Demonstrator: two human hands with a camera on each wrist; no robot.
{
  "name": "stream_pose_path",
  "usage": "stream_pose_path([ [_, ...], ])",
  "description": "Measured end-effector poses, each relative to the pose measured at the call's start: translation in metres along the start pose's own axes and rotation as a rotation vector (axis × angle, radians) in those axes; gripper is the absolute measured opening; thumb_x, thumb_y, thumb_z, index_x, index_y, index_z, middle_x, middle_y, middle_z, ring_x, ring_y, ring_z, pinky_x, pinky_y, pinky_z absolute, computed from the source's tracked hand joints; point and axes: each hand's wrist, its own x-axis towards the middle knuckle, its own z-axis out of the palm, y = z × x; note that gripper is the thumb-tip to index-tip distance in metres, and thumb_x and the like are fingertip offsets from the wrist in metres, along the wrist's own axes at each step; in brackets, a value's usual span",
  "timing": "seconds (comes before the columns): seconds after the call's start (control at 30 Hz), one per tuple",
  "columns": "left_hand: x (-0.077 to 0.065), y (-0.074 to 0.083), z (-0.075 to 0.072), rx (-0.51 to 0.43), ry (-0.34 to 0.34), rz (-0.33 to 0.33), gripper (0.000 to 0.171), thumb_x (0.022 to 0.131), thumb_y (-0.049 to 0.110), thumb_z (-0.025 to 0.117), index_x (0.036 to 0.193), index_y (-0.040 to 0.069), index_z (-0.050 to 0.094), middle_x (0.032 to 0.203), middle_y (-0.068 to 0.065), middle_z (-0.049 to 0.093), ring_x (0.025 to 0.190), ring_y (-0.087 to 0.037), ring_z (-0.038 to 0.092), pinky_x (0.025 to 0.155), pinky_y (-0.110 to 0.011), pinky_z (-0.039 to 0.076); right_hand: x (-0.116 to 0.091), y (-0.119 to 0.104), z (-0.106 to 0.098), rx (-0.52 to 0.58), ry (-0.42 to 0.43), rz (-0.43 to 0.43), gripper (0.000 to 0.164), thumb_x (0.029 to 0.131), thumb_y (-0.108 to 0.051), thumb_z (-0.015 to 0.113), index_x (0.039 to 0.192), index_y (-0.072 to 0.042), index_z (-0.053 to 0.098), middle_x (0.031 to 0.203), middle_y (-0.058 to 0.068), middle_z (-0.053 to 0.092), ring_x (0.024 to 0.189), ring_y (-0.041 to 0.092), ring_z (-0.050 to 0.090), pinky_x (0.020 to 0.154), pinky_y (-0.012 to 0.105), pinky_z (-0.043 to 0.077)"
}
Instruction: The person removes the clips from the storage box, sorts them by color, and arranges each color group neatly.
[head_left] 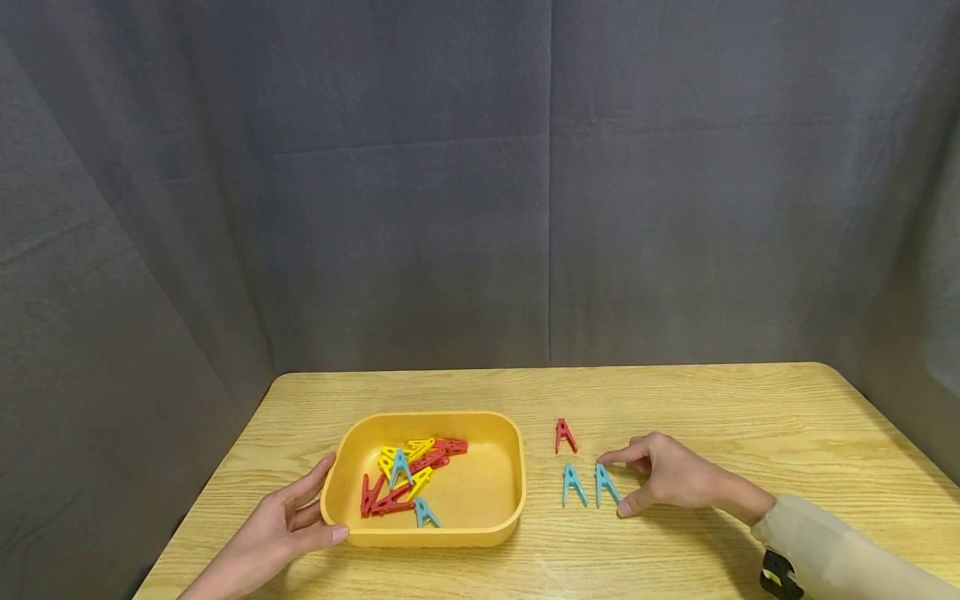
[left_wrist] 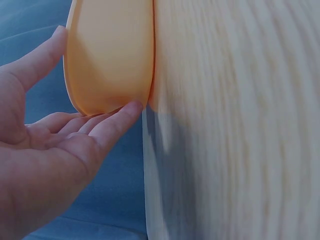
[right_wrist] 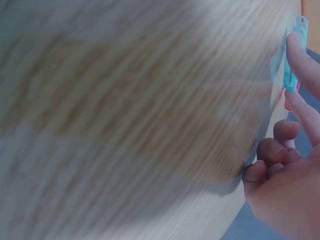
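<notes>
My left hand [head_left: 273,521] is at the left end of a yellow plastic basket [head_left: 427,537]. Its thumb lies along the front rim and its fairly straight fingers touch the end wall, as the left wrist view also shows. To the right of the basket, my right hand [head_left: 671,473] pinches a blue clothespin [head_left: 602,475] end to end between index finger and thumb; the clothespin lies on the table. Another blue clothespin [head_left: 569,474] lies just left of it, and a red clothespin [head_left: 562,428] lies behind them. Inside the basket are several red, yellow and blue clothespins [head_left: 401,462], mostly toward the left.
The wooden table [head_left: 697,400] has rounded far corners. A grey curtain [head_left: 420,208] hangs behind it and at both sides. A black device [head_left: 780,573] is worn at the right sleeve. Bare wood extends behind the basket and around the right hand.
</notes>
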Motion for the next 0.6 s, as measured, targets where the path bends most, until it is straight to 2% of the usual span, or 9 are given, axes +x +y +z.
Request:
stream_pose_path([
  [0.13, 0.0, -0.0007, -0.0006, -0.021, -0.02, 0.028, 0.095, 0.098, 0.003, 0.075, 0.166, -0.006, 0.009, 0.171, -0.027, 0.006, 0.148, -0.049, 0.031, 0.1, -0.033, 0.055, -0.0002, -0.0003, -0.0001, 0.001, 0.001, -0.001, 0.065, 0.079, -0.018, 0.094, 0.133, 0.008, 0.069, 0.075, -0.003, 0.026, 0.066, 0.011, 0.029, 0.058, 0.029, 0.024],
  [0.37, -0.0004, -0.0009, 0.0004, -0.024, -0.002, -0.004, 0.097, 0.097, 0.005, 0.077, 0.166, -0.006, 0.009, 0.171, -0.026, 0.006, 0.148, -0.047, 0.031, 0.099, -0.034, 0.055, 0.0003, 0.0014, 0.0007, -0.009, 0.004, 0.005, 0.064, 0.079, -0.019, 0.094, 0.133, 0.005, 0.07, 0.075, -0.003, 0.027, 0.067, 0.011, 0.031, 0.058, 0.029, 0.024],
  [0.6, -0.0002, 0.0001, 0.0008, -0.012, 0.007, -0.009, 0.098, 0.096, 0.005, 0.078, 0.166, -0.007, 0.009, 0.171, -0.026, 0.006, 0.148, -0.047, 0.031, 0.099, -0.034, 0.055, 0.0004, 0.002, 0.0008, -0.012, 0.009, 0.014, 0.064, 0.079, -0.02, 0.095, 0.133, 0.004, 0.071, 0.075, -0.003, 0.028, 0.068, 0.011, 0.031, 0.059, 0.028, 0.025],
])
